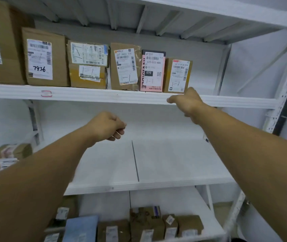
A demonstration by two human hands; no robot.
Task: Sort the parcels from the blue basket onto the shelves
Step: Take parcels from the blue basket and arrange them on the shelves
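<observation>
A row of labelled parcels stands upright on the upper shelf [86, 95]. The rightmost is a small brown box [177, 75], next to a pink parcel [152, 72]. My right hand [186, 102] hangs just below and in front of that small box, at the shelf's front edge, fingers loosely curled and holding nothing. My left hand [107, 126] hovers lower, in front of the middle shelf [156, 163], fingers curled and empty. The blue basket is out of view.
More brown parcels [46, 56] fill the upper shelf's left side. A stack of packets [10, 156] lies at the middle shelf's left end. The bottom shelf holds several brown boxes [156, 222] and a blue parcel [81, 227]. A white upright post [286, 84] stands at right.
</observation>
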